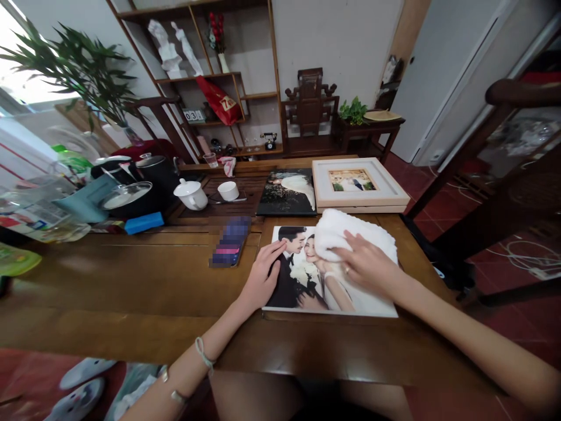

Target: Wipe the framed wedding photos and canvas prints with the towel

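L hand [264, 273] flat on photo [302, 286], fingers loose; R hand [368, 261] on wht cloth [357, 225], photo's 1 o'clock, grip unclear

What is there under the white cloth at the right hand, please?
Under the white cloth lies part of the large couple photo, whose left and near parts show. Its far right corner is covered, so I cannot see what is printed there.

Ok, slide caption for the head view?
Left hand on a couple's photo; right hand on a white cloth covering part of it.
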The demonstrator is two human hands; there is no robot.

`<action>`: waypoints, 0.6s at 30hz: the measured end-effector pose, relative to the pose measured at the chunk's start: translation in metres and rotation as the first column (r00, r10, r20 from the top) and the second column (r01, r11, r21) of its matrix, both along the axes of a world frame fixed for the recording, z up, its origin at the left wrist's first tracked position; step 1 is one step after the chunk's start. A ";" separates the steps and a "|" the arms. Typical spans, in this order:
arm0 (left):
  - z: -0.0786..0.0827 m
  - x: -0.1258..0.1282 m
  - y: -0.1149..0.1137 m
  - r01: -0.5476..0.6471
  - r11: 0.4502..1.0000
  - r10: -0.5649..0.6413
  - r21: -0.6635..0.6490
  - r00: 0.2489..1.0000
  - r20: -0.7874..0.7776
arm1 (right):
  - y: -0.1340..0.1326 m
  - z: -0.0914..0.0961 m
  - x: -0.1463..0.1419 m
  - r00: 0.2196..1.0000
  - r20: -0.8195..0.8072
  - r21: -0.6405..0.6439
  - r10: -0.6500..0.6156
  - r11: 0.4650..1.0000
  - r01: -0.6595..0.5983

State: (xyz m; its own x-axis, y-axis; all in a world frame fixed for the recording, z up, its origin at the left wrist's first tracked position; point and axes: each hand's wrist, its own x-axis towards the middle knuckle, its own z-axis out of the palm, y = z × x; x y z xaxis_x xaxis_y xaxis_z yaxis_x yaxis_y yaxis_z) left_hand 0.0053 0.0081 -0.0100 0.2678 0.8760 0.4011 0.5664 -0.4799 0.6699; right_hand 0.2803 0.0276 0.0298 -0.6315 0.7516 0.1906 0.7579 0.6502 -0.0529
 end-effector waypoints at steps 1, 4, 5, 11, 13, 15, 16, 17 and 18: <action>0.000 0.000 0.000 -0.001 1.000 0.001 -0.001 1.000 0.000 | -0.015 -0.003 -0.003 1.000 0.023 0.007 -0.004 1.000 0.004; 0.000 0.000 0.000 -0.002 1.000 0.002 -0.004 1.000 0.004 | -0.075 -0.006 -0.007 0.998 0.054 0.016 0.045 0.999 -0.046; 0.000 0.000 0.000 -0.001 1.000 0.001 -0.004 1.000 0.005 | -0.094 -0.005 -0.007 0.995 0.049 0.004 0.083 0.997 -0.083; 0.001 0.000 0.000 0.002 1.000 -0.002 0.000 1.000 -0.003 | -0.106 0.021 0.000 0.980 -0.007 -0.159 0.201 0.967 -0.199; 0.001 0.001 0.000 0.002 1.000 -0.002 -0.004 1.000 -0.005 | -0.072 0.024 0.002 0.983 -0.031 -0.199 0.181 0.963 -0.183; 0.001 0.001 0.000 -0.002 1.000 0.002 -0.002 1.000 -0.002 | -0.031 0.021 0.005 0.976 -0.082 -0.183 0.200 0.960 -0.212; 0.001 0.001 0.000 -0.005 1.000 0.005 0.000 1.000 0.000 | -0.012 0.018 0.008 0.968 -0.110 -0.154 0.227 0.958 -0.243; 0.001 0.002 0.000 -0.009 1.000 0.009 0.001 1.000 0.001 | 0.005 0.015 0.011 0.967 -0.132 -0.136 0.220 0.962 -0.238; 0.001 0.002 0.000 -0.011 1.000 0.011 0.000 1.000 0.000 | 0.019 0.011 0.014 0.969 -0.148 -0.117 0.198 0.969 -0.216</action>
